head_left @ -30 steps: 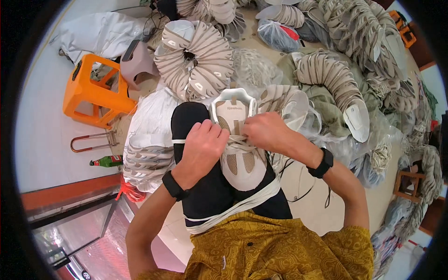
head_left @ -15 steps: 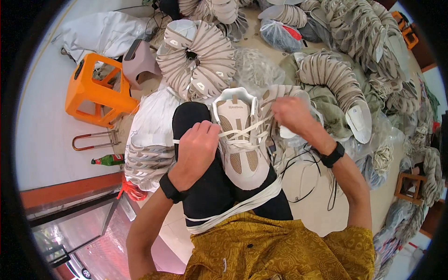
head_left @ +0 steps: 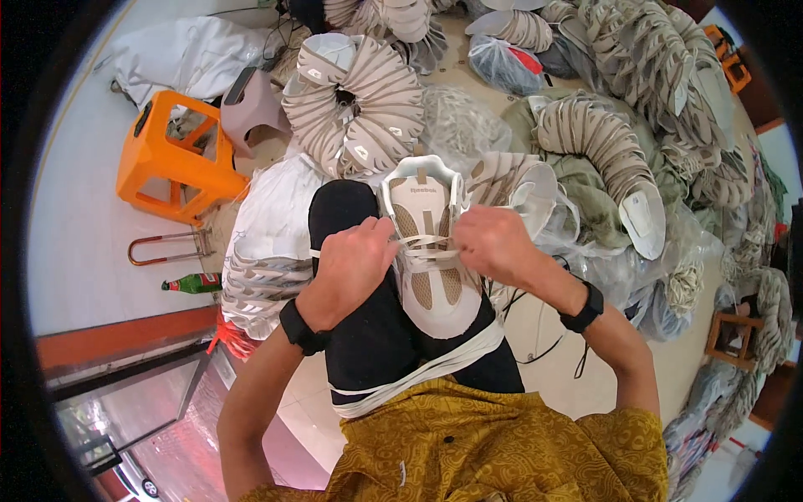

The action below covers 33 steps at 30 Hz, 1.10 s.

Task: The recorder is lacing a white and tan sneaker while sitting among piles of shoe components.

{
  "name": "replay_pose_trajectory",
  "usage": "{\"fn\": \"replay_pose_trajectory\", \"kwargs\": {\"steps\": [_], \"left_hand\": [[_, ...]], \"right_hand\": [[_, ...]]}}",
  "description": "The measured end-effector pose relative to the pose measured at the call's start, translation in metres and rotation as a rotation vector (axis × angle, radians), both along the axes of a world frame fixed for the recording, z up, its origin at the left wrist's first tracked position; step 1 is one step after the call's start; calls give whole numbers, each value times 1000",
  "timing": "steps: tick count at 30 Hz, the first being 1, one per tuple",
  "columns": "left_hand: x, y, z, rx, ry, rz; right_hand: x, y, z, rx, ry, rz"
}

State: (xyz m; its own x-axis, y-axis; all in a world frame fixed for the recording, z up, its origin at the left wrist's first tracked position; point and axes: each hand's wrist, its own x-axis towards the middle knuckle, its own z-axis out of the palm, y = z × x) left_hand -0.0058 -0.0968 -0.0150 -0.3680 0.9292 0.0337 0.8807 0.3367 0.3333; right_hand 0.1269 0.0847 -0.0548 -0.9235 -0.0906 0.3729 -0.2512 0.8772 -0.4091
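Note:
A cream shoe upper [head_left: 441,303] with tan mesh panels lies over my black-trousered thigh, toe toward me. Pale flat shoelace [head_left: 427,243] runs across its throat in a few rows. My left hand [head_left: 358,261] is closed at the upper's left eyelet edge, pinching lace at the fingertips. On the opposite edge, my right hand [head_left: 495,241] is also closed, its fingers on the lace beside the eyelets. The fingertips of both hands are partly hidden. A bundle of loose white laces [head_left: 435,372] lies across my lap.
Stacked shoe uppers sit ahead in a ring [head_left: 381,105], in a curved row [head_left: 590,125] and in a heap at far right. To the left are an orange stool [head_left: 171,159], a mauve stool [head_left: 251,113], a green bottle [head_left: 196,284] and a white sack [head_left: 272,197].
My right hand has moved left and down, from out beside the upper to its eyelet edge. The lace stretched toward it now lies across the throat. My left hand has barely shifted.

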Motion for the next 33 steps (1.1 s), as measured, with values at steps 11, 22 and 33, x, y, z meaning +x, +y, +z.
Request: {"fn": "replay_pose_trajectory", "kwargs": {"steps": [11, 22, 33], "left_hand": [[-4, -1, -3, -170, 56, -36], [-14, -6, 2, -108, 38, -10], [-89, -64, 27, -160, 112, 196]], "right_hand": [[-3, 9, 37, -674, -444, -56], [-9, 15, 19, -997, -687, 103], [-7, 24, -12, -938, -499, -113]]}}
